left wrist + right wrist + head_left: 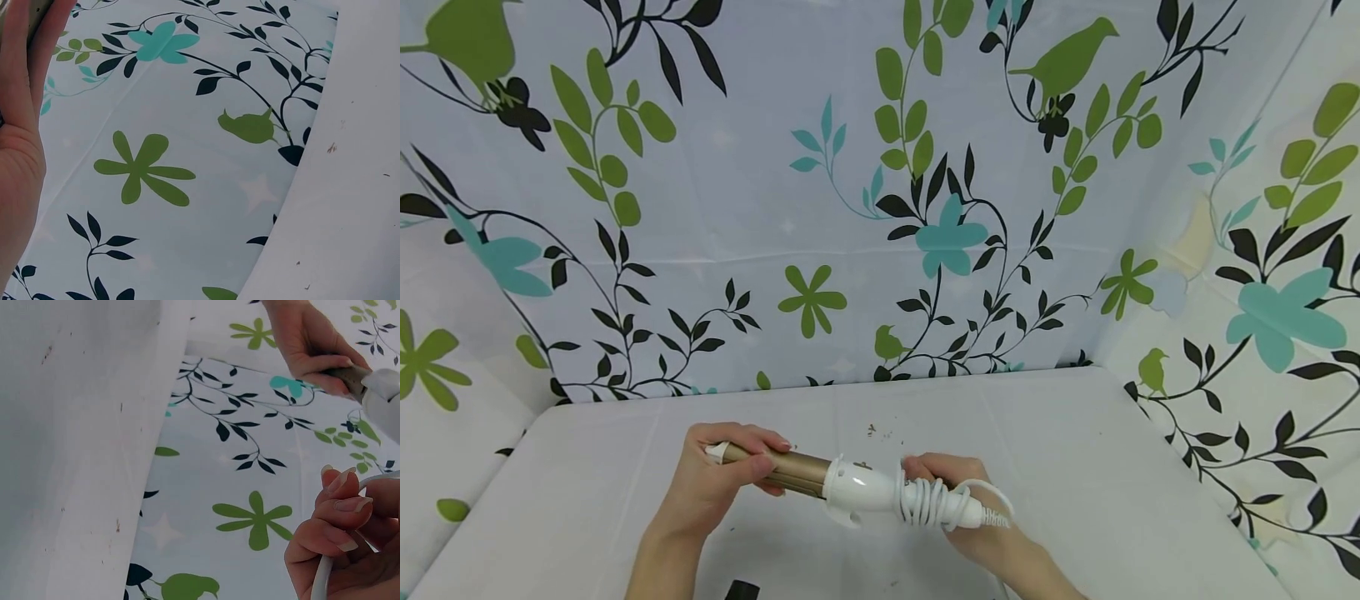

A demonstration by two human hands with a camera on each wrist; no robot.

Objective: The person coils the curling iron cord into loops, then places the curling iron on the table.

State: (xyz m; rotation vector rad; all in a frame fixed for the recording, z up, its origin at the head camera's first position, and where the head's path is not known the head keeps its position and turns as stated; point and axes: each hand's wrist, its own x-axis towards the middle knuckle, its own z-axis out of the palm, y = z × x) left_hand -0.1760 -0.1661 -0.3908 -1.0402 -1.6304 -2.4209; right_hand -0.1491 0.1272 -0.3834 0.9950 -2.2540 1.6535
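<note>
A curling iron (859, 487) with a gold-brown barrel and a white handle is held level above the table. My left hand (715, 479) grips the barrel near its white tip, fingers and thumb wrapped around it. White cord (925, 502) lies in several coils around the handle. My right hand (981, 540) is behind the handle's cord end; in the right wrist view its curled fingers (337, 534) hold a strand of the cord. The left wrist view shows only part of my left hand (19, 144) at its edge, with a sliver of the barrel.
The white table (1060, 433) carries small brown specks (872, 430) toward the back. A small black object (742, 590) lies at the front edge of the view. Patterned cloth (737, 208) with leaves, flowers and birds hangs behind and at both sides.
</note>
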